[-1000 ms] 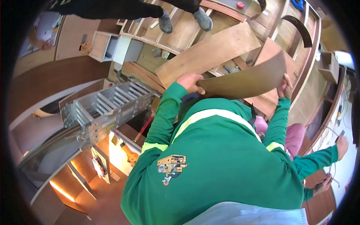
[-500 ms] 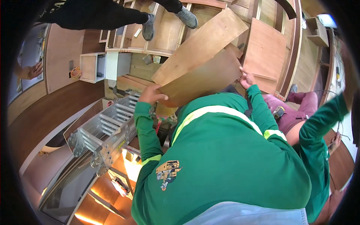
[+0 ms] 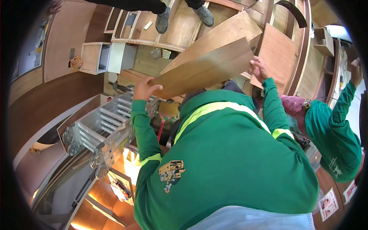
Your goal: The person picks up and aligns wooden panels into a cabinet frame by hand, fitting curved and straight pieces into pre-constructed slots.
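Note:
A long brown wooden panel (image 3: 207,69) is held up in front of me, tilted with its right end higher. My left hand (image 3: 144,89) is closed round its left end, thumb on the near face. At the opposite end, the fingers of my right hand (image 3: 258,69) pinch the panel's edge. Behind it a lighter wooden board (image 3: 218,36) slants the same way, partly covered by the panel. Whether the two touch I cannot tell.
A folded aluminium ladder (image 3: 109,124) lies to my left. Wooden cabinet frames (image 3: 176,25) spread ahead, with a person's grey shoes (image 3: 162,21) on them. Another person in a green shirt (image 3: 331,134) is close on my right. A flat board (image 3: 278,53) rests at the right.
The brown panel has turned more edge-on and looks narrower, still between both my hands. My hands have moved slightly apart. The person at the right has shifted, the arm now farther from me.

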Action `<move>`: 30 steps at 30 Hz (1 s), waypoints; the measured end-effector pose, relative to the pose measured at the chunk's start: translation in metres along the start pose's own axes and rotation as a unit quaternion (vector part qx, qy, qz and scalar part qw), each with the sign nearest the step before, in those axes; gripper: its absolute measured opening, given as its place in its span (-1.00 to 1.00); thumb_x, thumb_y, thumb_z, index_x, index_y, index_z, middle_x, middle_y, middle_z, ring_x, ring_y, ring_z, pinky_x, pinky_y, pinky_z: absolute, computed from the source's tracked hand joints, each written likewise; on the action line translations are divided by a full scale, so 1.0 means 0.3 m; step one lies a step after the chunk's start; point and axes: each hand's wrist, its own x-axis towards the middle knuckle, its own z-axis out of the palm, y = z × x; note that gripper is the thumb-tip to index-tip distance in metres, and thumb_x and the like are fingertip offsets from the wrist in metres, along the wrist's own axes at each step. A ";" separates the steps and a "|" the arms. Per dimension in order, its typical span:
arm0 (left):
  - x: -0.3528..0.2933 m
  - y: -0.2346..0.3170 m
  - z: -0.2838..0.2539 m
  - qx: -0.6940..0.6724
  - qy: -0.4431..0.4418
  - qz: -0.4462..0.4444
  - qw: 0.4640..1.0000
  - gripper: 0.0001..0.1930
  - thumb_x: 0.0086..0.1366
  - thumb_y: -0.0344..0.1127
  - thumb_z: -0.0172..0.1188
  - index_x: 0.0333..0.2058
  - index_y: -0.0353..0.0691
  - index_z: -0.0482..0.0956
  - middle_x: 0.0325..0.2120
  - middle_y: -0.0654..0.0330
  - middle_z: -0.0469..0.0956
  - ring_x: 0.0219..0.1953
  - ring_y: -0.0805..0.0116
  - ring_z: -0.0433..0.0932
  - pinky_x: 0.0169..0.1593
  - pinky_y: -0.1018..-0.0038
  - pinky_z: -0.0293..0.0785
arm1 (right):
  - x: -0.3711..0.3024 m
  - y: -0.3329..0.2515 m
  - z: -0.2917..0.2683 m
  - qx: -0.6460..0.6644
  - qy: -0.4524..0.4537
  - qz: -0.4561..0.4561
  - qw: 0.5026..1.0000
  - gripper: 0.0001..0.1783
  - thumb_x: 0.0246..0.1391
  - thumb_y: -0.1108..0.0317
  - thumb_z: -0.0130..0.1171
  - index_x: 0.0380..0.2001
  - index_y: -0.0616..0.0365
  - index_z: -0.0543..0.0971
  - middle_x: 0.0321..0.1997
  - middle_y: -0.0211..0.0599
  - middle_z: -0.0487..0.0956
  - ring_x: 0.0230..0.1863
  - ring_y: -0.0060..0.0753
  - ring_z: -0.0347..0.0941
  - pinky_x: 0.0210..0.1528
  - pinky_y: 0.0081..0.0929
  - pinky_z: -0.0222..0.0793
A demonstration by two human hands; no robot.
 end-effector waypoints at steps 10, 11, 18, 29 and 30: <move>0.200 0.088 0.052 0.002 0.040 0.063 0.997 -0.35 -0.08 0.02 0.60 -0.07 -0.28 0.70 -0.28 0.04 0.71 -0.24 0.23 0.67 -0.11 0.33 0.55 | -0.109 -0.560 0.014 -0.400 -0.052 -0.100 0.910 -0.29 0.06 0.09 0.47 0.24 0.00 0.47 -0.22 -0.61 0.56 -0.20 -0.67 0.48 -0.18 -0.62 0.38; 0.207 0.129 0.051 0.021 0.059 0.070 0.996 -0.35 -0.09 0.01 0.60 -0.07 -0.29 0.70 -0.27 0.05 0.72 -0.23 0.25 0.68 -0.11 0.33 0.55 | -0.094 -0.594 -0.002 -0.407 -0.072 -0.111 0.904 -0.26 0.06 0.11 0.47 0.28 0.02 0.45 -0.22 -0.61 0.56 -0.21 -0.68 0.48 -0.20 -0.64 0.36; 0.194 0.381 0.056 -0.071 0.017 0.034 0.997 -0.38 -0.07 0.02 0.60 -0.13 -0.31 0.71 -0.27 0.07 0.73 -0.24 0.31 0.68 -0.14 0.36 0.57 | -0.077 -0.716 -0.085 -0.477 -0.017 -0.134 0.868 -0.47 0.04 0.17 0.49 0.08 0.00 0.60 -0.26 -0.65 0.59 -0.31 -0.73 0.43 -0.28 -0.69 0.32; 0.300 0.262 0.212 -0.097 0.147 -0.019 0.984 -0.48 -0.05 0.06 0.62 -0.36 -0.28 0.65 -0.42 0.21 0.65 -0.40 0.43 0.56 -0.23 0.46 0.51 | -0.041 -0.662 -0.246 -0.435 -0.001 -0.112 0.893 -0.65 -0.12 0.16 0.55 -0.33 0.08 0.64 -0.50 -0.52 0.51 -0.50 -0.66 0.37 -0.50 -0.62 0.31; 0.307 0.242 0.247 -0.124 0.159 -0.006 0.979 -0.49 -0.04 0.05 0.62 -0.36 -0.28 0.64 -0.43 0.23 0.63 -0.40 0.43 0.54 -0.25 0.47 0.49 | -0.041 -0.647 -0.251 -0.434 -0.001 -0.109 0.894 -0.64 -0.12 0.15 0.55 -0.33 0.09 0.64 -0.50 -0.51 0.51 -0.51 -0.65 0.37 -0.50 -0.61 0.32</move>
